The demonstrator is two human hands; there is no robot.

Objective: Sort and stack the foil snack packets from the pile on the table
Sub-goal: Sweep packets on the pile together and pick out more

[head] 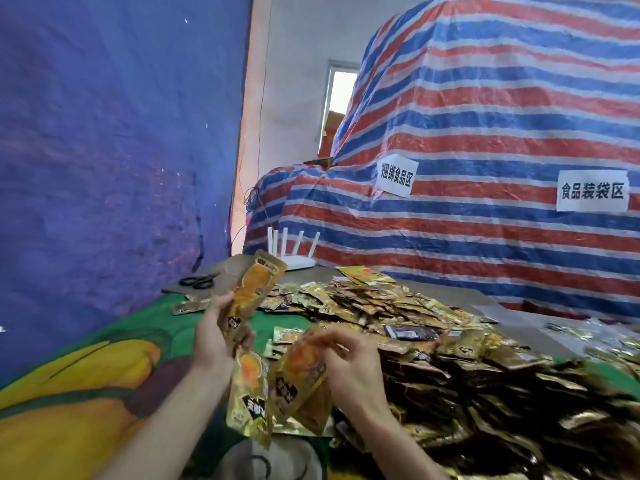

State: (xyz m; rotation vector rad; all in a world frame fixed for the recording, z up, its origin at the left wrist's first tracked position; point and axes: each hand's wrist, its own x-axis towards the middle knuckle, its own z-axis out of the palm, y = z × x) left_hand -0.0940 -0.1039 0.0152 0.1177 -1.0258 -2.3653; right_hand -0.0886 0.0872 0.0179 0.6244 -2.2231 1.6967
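Left grip (pixel 221 337): clasping upright foil packet (pixel 254 289). Right grip (pixel 346 358): pinching second packet (pixel 301 386). Packet pile (pixel 433 334): right half of table (pixel 460 289). Scissors (pixel 200 281): far left corner. Router (pixel 298 261): far edge.

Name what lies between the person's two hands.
In the head view, gold foil packets, held by the left hand and right hand, fill that gap.

Both bare forearms reach in from the near edge, the left hand (pixel 215 336) raised with fingers curled round an upright foil packet (pixel 254 289), the right hand (pixel 349 365) just right of it, pinching a lower foil packet (pixel 299 382).
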